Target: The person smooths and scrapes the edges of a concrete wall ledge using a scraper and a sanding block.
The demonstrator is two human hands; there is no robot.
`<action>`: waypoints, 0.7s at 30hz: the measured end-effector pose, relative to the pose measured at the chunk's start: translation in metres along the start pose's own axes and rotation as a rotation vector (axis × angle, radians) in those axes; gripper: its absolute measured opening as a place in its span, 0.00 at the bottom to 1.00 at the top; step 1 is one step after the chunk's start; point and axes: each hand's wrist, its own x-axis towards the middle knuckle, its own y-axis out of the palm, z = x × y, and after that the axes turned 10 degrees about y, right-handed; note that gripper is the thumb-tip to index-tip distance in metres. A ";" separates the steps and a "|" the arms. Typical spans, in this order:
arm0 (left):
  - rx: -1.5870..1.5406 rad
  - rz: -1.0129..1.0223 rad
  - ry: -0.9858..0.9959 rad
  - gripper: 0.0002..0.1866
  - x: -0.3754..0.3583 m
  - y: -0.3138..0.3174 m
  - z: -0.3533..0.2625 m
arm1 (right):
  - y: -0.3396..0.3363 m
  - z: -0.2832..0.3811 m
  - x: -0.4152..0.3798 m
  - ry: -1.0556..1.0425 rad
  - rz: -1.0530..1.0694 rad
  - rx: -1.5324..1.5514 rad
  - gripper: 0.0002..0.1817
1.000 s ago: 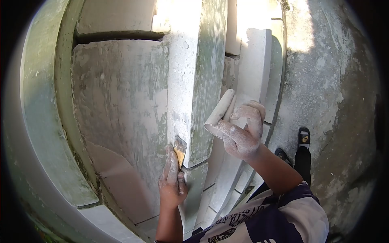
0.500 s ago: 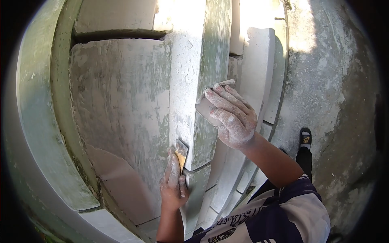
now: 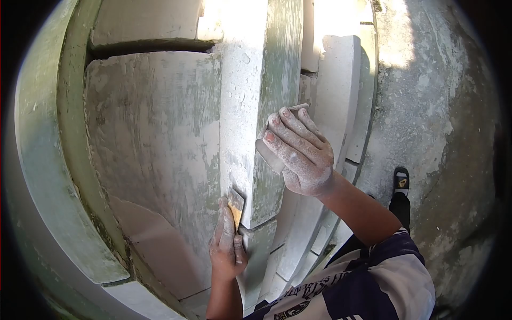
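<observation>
My left hand (image 3: 226, 250), coated in white dust, grips a small scraper (image 3: 235, 208) with a flat metal blade and a yellowish part by the fingers. The blade lies against the lower end of a long plaster-like beam (image 3: 242, 117) with a white face. On the beam's green-streaked side (image 3: 280, 64), my right hand (image 3: 305, 154) is closed over a greyish sandpaper sheet (image 3: 270, 156). The sheet's edges curl out around the fingers, and its underside is hidden. Thick white dust covers the right hand too.
A broad, patchy slab (image 3: 154, 117) lies left of the beam, with a curved green-white piece (image 3: 42, 133) beyond it. Long white pieces (image 3: 338, 85) stand to the right. Past them is a stained concrete floor (image 3: 421, 106), where a sandaled foot (image 3: 401, 180) shows.
My right hand has shifted slightly left and its fingers lie flatter over the sheet. The left hand and scraper have barely moved. The slabs sit slightly farther left in view.
</observation>
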 end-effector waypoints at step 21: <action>0.007 -0.016 0.006 0.27 0.011 -0.001 -0.005 | -0.003 0.034 -0.068 0.005 0.147 0.120 0.16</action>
